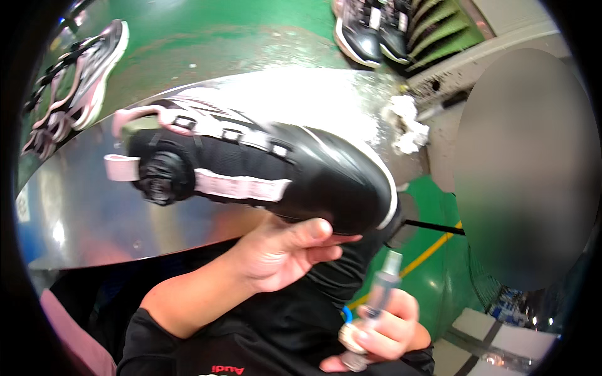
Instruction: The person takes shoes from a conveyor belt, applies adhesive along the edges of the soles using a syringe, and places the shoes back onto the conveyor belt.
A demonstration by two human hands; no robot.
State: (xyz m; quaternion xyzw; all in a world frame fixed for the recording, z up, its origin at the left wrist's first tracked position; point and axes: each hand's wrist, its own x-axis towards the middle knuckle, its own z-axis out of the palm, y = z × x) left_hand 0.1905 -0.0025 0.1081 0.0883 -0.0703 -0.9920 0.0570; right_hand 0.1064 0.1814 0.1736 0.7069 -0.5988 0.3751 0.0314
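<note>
My left hand [288, 247] is closed around the lower side of a black sneaker [338, 182], thumb against its edge near the toe. The shoe lies tilted in the air above the shiny metal table, toe to the right. Pale pink straps and loops trim it, and a round black dial sits on its tongue. Lower right, my right hand [389, 326] grips a clear syringe [381, 291], its pale tip pointing up and away from me. A small beige wrapping shows at those fingers; what it is I cannot make out. Syringe and shoe are apart.
The rounded metal table [125, 229] spans the middle. Black-and-pink sneakers [81, 88] stand at far left, dark shoes [370, 31] at the back beside a green slatted rack [439, 28]. Crumpled white tissue [404, 125] lies right of the table. A box [476, 332] is at lower right.
</note>
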